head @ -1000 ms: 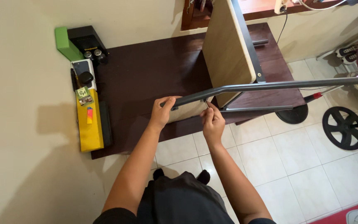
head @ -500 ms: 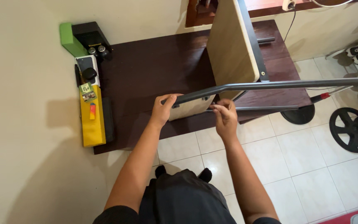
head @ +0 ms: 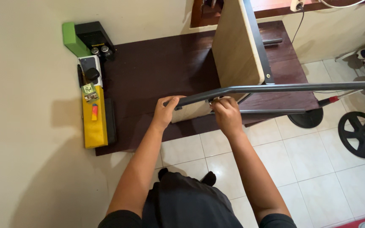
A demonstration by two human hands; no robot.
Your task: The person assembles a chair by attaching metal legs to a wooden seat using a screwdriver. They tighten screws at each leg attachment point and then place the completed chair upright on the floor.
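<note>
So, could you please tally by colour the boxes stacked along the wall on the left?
Green box: 1
Black box: 1
White box: 1
Yellow box: 1
Total: 4

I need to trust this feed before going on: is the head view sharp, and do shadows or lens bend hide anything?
Head view: sharp and evenly lit, no glare. The left hand and right hand on the dark metal bar read clearly. A soft shadow falls on the wall at left. Wide-angle bend curves the bar and the floor tiles.
</note>
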